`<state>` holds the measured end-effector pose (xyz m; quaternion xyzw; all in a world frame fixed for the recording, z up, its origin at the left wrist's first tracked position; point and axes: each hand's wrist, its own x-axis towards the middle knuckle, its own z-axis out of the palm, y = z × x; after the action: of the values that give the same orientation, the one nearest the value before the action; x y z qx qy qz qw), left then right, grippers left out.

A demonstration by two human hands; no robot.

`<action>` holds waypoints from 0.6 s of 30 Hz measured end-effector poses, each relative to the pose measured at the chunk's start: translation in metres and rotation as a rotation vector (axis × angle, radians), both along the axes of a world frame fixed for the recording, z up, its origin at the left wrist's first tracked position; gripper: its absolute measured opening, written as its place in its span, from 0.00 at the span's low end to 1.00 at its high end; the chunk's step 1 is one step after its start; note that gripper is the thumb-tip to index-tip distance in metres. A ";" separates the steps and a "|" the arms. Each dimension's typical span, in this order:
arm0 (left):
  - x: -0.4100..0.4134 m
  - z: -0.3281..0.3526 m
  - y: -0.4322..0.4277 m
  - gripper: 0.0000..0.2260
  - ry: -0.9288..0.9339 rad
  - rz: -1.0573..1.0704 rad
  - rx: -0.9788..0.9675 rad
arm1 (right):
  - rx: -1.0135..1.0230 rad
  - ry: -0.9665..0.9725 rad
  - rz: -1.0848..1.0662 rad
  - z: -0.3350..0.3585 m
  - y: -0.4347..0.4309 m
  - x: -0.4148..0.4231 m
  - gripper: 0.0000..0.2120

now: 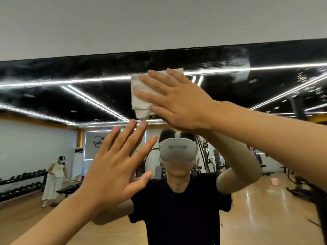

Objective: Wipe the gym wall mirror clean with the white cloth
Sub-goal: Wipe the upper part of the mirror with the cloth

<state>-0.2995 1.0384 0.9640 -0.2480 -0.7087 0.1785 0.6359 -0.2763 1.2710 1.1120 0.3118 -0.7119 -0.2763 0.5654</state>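
The wall mirror (53, 103) fills most of the view, its top edge running under a pale wall. My right hand (178, 101) lies flat with spread, straight fingers on the white cloth (141, 99) and presses it against the glass high up near the middle. The cloth is crumpled and sticks out to the left and above my fingers. Below it, my left hand (116, 167) rests flat on the mirror, fingers straight and spread, holding nothing. A hazy smear (237, 68) shows on the glass at the upper right.
The mirror reflects me in a black shirt with a grey headset (177, 151), a wooden gym floor, dumbbell racks (21, 183) at the left, weight machines (212, 161) behind, and another person in white (54, 181) at the left.
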 end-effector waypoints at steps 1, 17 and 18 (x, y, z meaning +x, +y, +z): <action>0.000 0.000 0.000 0.35 0.004 -0.005 -0.001 | -0.033 -0.002 -0.021 -0.005 0.022 0.002 0.28; -0.001 0.000 0.004 0.34 -0.002 -0.052 0.019 | -0.493 0.093 -0.049 -0.021 0.046 0.010 0.30; -0.001 0.000 0.003 0.34 -0.004 -0.052 0.019 | -0.442 0.090 -0.038 -0.021 0.026 0.007 0.30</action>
<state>-0.3006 1.0415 0.9642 -0.2609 -0.7050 0.1547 0.6411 -0.2695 1.2965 1.0907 0.1543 -0.7348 -0.1380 0.6459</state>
